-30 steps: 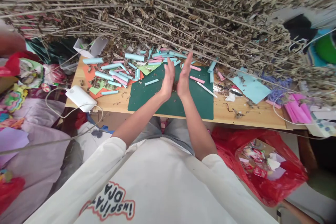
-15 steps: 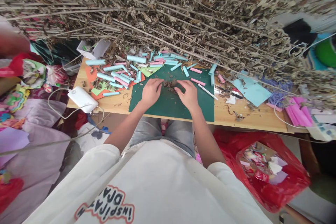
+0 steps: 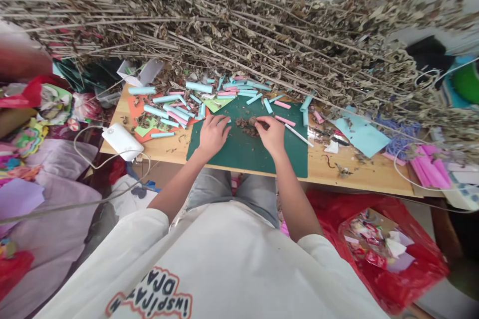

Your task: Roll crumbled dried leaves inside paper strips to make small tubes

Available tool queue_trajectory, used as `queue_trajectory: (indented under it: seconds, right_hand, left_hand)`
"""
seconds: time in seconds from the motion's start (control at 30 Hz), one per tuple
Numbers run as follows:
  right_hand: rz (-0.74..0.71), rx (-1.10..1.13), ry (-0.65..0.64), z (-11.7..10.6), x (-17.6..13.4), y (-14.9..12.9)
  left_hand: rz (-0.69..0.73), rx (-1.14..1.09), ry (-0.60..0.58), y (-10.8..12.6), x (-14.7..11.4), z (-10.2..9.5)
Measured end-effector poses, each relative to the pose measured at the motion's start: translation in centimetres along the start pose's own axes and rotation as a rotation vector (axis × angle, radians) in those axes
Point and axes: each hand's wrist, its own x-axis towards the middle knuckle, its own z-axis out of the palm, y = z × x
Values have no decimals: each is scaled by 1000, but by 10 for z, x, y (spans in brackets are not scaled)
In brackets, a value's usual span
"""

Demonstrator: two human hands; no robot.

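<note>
A small heap of crumbled dried leaves [image 3: 245,125] lies on the green cutting mat [image 3: 239,154]. At its right side my right hand [image 3: 272,135] has thumb and forefinger pinched together on some of the dried leaves. My left hand [image 3: 213,135] rests on the mat to the left of the heap, apart from it, fingers spread and holding nothing that I can see. Blue paper tubes [image 3: 199,87] and pink paper tubes [image 3: 282,104] lie scattered around the mat's far edge. A thin white stick [image 3: 298,134] lies across its right edge.
Bundles of dried stalks [image 3: 224,25] spread across the back, overhanging the wooden table [image 3: 359,172]. A white power bank [image 3: 122,141] with a cable sits at the left. On the right are a light-blue paper sheet [image 3: 361,132] and pink paper [image 3: 430,165]. Below hangs a red bag [image 3: 407,286] of scraps.
My left hand has drawn away from the leaf heap, its fingers opening out. The right hand stays by the heap, thumb and forefinger now closer together. The view has shifted slightly.
</note>
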Motion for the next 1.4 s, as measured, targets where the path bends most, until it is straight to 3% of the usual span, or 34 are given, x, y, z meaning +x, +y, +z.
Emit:
queue_trajectory:
  seconds: [0.1, 0.2, 0.37, 0.5, 0.6, 0.77, 0.93, 1.13, 1.27, 1.4]
  right_hand:
    - [125, 228, 41, -1, -9, -3]
    - [155, 352, 48, -2, -14, -7]
    - [172, 406, 143, -7, -15, -6]
    - [114, 439, 40, -6, -18, -8]
    - [66, 417, 45, -1, -21, -9]
    - [153, 328, 143, -2, -21, -8]
    - [39, 361, 68, -5, -20, -15]
    - [122, 244, 142, -3, -21, -11]
    - [50, 344, 58, 1, -22, -6]
    - [126, 385, 84, 4, -22, -3]
  left_hand:
    - [27, -265, -8, 20, 9, 7]
    - [19, -601, -34, 38, 22, 20]
    - [-230, -857, 10, 45, 33, 35]
    - [-358, -1073, -53, 40, 31, 40]
    - [-354, -1110, -64, 39, 27, 41]
    - [-389, -1065, -45, 39, 25, 36]
    - [-356, -1097, -47, 41, 25, 36]
    - [-382, -1028, -40, 40, 24, 38]
    - [-371, -1104, -29, 39, 24, 39]
    - [-411, -1078, -40, 39, 24, 39]
